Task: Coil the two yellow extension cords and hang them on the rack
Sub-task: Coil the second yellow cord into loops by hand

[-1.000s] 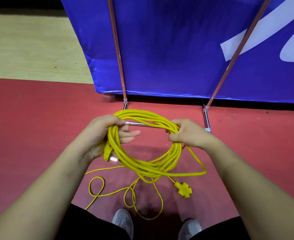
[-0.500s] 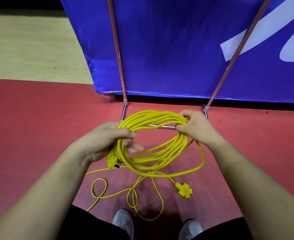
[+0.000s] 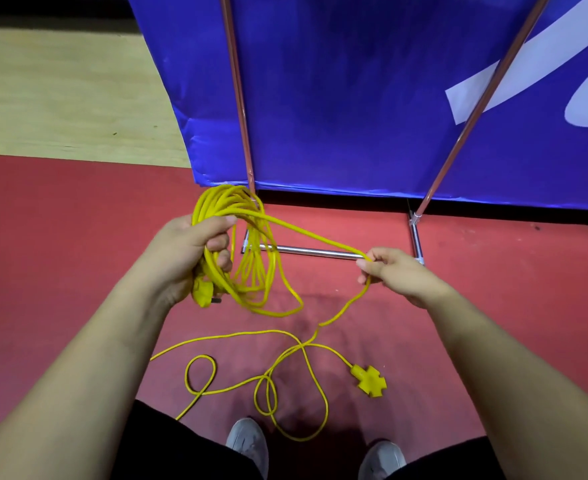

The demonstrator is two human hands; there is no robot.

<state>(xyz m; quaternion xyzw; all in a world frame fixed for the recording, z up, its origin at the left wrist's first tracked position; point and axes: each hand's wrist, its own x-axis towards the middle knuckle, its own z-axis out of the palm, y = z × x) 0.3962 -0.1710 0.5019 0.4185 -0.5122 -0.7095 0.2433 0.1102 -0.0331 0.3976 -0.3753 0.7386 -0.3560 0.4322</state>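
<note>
My left hand (image 3: 190,252) grips a coil of yellow extension cord (image 3: 247,220), held upright; its yellow plug (image 3: 203,293) hangs below my palm. A single strand runs from the coil to my right hand (image 3: 391,271), which pinches it and holds it out to the right. From there the cord drops to the red floor, where it lies in loose loops (image 3: 268,386) and ends in a cross-shaped yellow socket (image 3: 370,380). The rack's metal poles (image 3: 238,98) and base bar (image 3: 315,251) stand just beyond my hands. I cannot tell a second cord apart.
A blue banner (image 3: 354,98) hangs behind the rack poles. The floor is red mat (image 3: 60,237), with pale wood flooring (image 3: 60,91) farther left. My two grey shoes (image 3: 247,441) stand at the bottom edge, close to the loose loops.
My right hand let go of the coil's right side and pulled one strand out to the right. My left hand turned the coil upright and lifted it.
</note>
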